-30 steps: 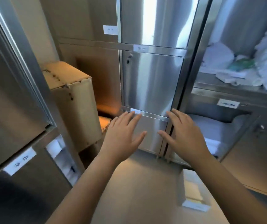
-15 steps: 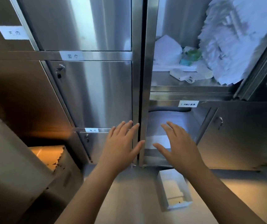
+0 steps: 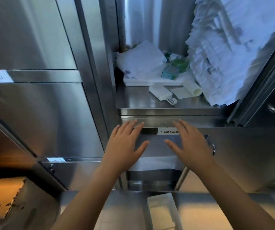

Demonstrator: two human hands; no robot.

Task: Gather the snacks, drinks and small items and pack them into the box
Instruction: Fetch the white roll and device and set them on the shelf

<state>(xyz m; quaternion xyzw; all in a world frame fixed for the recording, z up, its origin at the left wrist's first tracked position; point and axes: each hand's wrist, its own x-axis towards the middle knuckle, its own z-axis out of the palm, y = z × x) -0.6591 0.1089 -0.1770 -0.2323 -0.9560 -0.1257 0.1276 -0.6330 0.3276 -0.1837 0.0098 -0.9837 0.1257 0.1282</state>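
before the steel cabinet (image 3: 53, 120) | left hand (image 3: 125, 147) flat, fingers spread | right hand (image 3: 190, 146) the same | both empty

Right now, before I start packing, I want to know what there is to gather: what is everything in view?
steel cabinet: one, silver, fills the view
plastic bag: one, white, back left of the open shelf
green packets: exact count unclear, green, shelf middle, beside the bag
power bank: one, white with a cable, shelf front
roll: one, white, lying right of the power bank
paper heap: one, white, right side of the shelf
folded cloth: one, white, compartment below the shelf
cardboard box: one, brown, lower left
small open box: one, white, bottom middle
left hand: open, empty, before the shelf edge
right hand: open, empty, beside it
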